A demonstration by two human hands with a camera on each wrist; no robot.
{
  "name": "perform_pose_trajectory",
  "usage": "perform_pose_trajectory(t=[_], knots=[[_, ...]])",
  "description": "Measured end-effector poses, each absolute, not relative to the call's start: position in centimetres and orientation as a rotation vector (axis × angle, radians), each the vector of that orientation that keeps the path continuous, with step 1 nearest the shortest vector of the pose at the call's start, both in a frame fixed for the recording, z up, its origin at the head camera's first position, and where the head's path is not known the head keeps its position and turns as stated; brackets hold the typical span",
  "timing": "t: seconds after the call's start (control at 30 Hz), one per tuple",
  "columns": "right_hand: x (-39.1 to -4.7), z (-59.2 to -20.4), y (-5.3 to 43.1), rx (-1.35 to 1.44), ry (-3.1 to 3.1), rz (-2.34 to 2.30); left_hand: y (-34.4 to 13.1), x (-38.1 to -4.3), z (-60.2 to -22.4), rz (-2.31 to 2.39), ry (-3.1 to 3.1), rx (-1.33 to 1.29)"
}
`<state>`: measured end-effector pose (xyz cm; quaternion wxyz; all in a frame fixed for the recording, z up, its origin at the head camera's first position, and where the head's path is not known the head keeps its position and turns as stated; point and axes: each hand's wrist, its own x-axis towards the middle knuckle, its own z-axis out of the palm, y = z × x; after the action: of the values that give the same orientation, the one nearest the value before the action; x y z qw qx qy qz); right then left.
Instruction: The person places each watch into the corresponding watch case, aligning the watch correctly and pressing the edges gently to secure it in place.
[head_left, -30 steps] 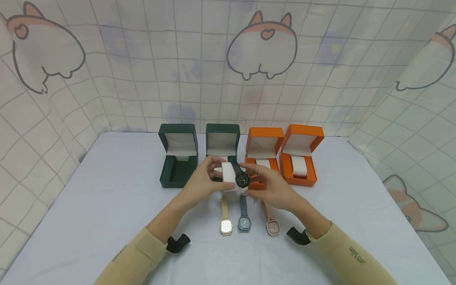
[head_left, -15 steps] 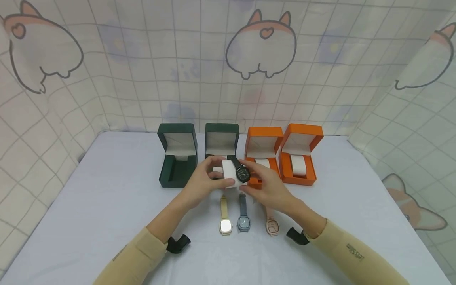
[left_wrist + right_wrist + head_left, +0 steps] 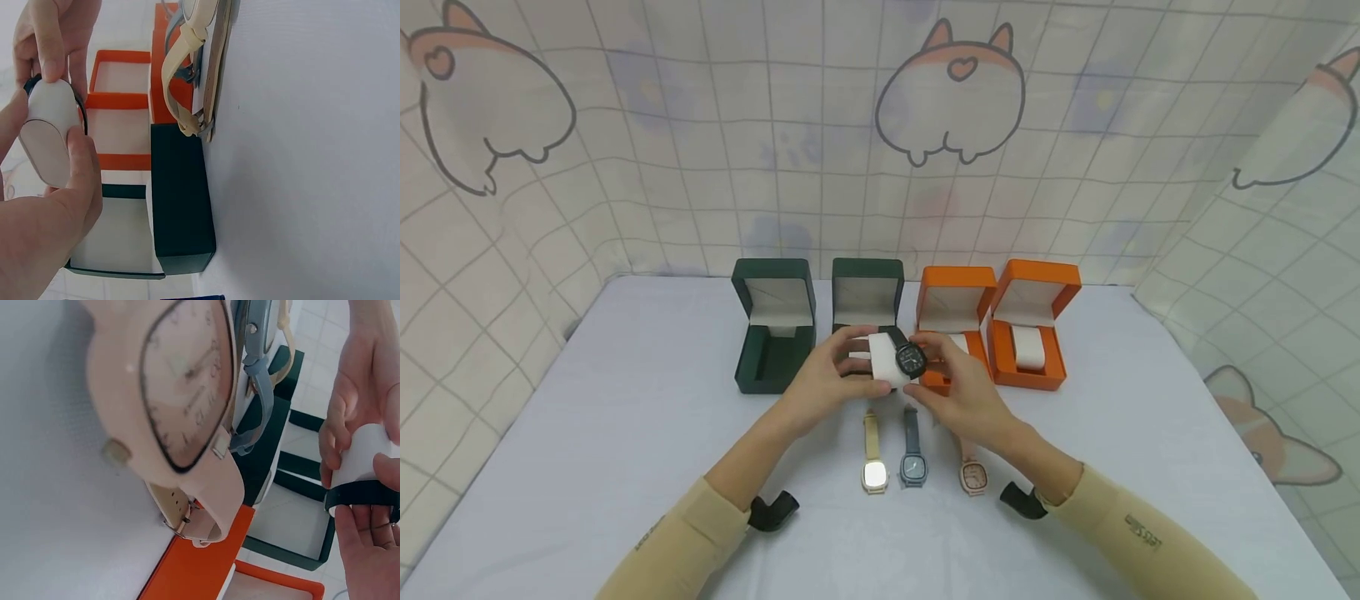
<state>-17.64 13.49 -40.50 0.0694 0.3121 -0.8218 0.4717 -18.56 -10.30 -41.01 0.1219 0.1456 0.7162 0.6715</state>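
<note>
3 watches (image 3: pixel 913 470) before 4 boxes (image 3: pixel 1028 381)

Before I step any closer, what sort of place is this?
Probably a staged tabletop work corner: cartoon-printed fabric hangs behind a white table, open watch boxes stand in a row, three watches lie before them, and a black watch is held.

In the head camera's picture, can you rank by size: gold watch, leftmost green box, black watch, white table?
1. White table
2. Leftmost green box
3. Unsure: gold watch and black watch; the black one wraps a white cushion, strap partly hidden.
</note>
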Motion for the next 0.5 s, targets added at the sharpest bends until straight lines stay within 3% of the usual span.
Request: perform_pose_trajectory(t=[0.5], knots=[[-17.37,-40.70,13.22,0.905,-2.422,1.419,-10.02,-18.44,-41.00,2.002,2.135,0.384]])
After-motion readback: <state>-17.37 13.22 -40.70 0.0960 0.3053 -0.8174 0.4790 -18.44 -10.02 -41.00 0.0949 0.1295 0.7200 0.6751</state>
